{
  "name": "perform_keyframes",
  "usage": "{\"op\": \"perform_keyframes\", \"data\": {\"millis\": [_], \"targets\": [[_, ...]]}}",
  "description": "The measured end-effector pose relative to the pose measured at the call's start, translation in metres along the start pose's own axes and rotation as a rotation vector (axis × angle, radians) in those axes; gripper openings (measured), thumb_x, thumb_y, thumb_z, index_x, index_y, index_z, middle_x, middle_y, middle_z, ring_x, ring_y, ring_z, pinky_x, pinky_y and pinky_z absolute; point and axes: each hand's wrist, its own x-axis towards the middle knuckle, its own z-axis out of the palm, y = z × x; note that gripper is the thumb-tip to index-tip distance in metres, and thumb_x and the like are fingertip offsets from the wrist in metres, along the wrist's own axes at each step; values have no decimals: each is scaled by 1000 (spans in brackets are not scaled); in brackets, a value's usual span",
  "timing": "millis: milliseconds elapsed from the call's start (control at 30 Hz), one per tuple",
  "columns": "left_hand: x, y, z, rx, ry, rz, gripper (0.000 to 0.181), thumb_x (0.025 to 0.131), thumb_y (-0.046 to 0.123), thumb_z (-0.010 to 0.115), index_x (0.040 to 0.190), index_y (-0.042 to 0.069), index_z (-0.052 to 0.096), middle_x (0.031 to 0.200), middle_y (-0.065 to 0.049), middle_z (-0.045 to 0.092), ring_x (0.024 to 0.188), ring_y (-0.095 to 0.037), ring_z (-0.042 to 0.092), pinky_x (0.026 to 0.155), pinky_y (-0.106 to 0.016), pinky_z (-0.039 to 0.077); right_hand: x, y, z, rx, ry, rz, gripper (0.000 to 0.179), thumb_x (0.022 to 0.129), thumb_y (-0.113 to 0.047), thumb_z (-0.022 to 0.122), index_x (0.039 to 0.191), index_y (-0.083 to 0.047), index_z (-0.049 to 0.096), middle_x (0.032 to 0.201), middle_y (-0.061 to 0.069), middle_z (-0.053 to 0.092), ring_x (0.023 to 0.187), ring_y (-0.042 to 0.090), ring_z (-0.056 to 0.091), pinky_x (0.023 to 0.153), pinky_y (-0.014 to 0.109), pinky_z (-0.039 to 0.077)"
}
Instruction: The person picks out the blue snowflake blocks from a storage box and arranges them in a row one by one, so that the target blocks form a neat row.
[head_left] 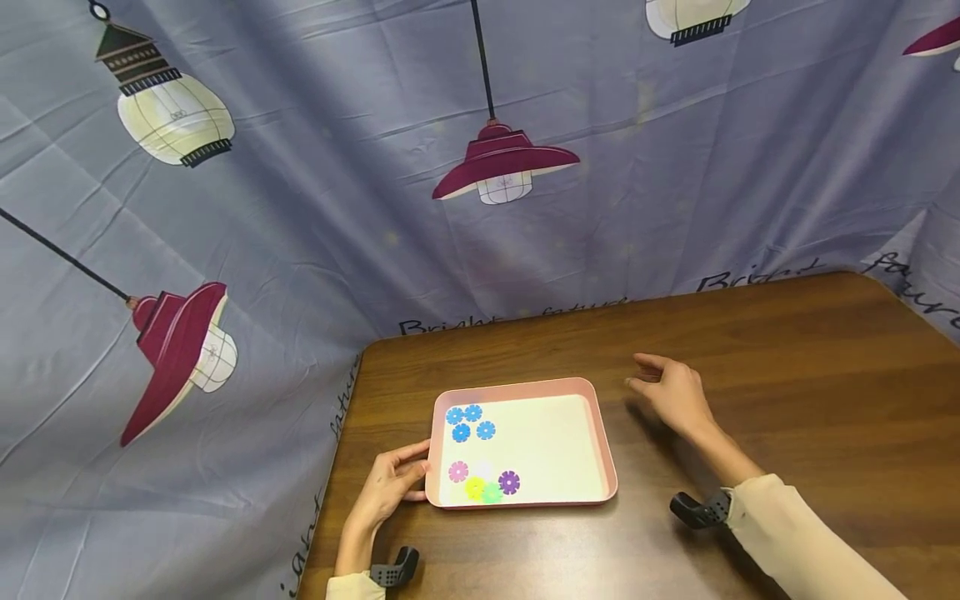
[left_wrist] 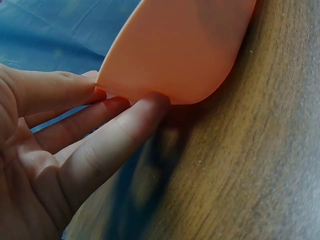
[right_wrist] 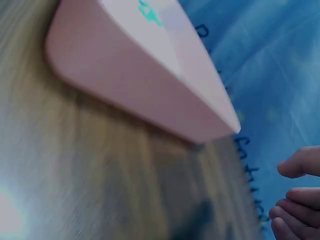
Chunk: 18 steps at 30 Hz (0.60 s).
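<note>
A shallow pink tray (head_left: 525, 388) with a white inside lies on the wooden table. My left hand (head_left: 386, 486) touches its left side, fingers fairly straight and fingertips against the outer wall and rim, as the left wrist view shows. Several blue snowflake discs (head_left: 461, 432) sit in the tray's far left corner. Along its near left side lie a pink disc (head_left: 458, 472), a yellow disc (head_left: 475, 488), a light green disc (head_left: 492, 493) and a purple disc (head_left: 509, 482). To the right of the tray, my right hand (head_left: 675, 398) hovers over the table, fingers loosely bent, holding nothing.
The brown wooden table (head_left: 795, 375) extends far to the right of the tray. Behind it and along the left hangs a grey-blue curtain (head_left: 360, 167) printed with lamps, its lettered lower part meeting the table's edge.
</note>
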Motion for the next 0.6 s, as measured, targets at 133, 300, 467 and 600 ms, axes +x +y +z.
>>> {"op": "perform_keyframes", "data": {"millis": [133, 300, 467, 600], "targets": [[1, 0, -1, 2, -15, 8, 45, 96, -1, 59, 137, -16, 46, 123, -37, 57, 108, -43, 62, 69, -41, 61, 3, -13, 3, 44, -28, 26, 51, 87, -18, 73, 130, 6, 60, 117, 28, 65, 106, 41, 64, 89, 55, 53], [1, 0, -1, -6, -16, 7, 45, 96, -2, 58, 137, -16, 45, 123, -37, 57, 107, -42, 62, 69, -41, 61, 5, -26, 12, 86, -67, 40, 53, 88, -19, 72, 132, 5, 58, 123, 28, 62, 111, 42, 61, 90, 53, 54], [1, 0, -1, -17, -21, 6, 45, 96, -3, 57, 137, -16, 45, 122, -37, 57, 107, -41, 62, 70, -42, 61, 6, -36, 25, 135, -120, 38, 56, 88, -20, 73, 135, 6, 55, 130, 26, 59, 118, 41, 58, 92, 50, 54], [1, 0, -1, -15, -18, 9, 45, 96, -2, 58, 137, -16, 45, 123, -37, 57, 107, -42, 62, 70, -42, 61, 7, -46, 35, 167, -156, 15, 56, 89, -19, 72, 135, 6, 54, 131, 26, 58, 119, 41, 56, 92, 50, 54]]}}
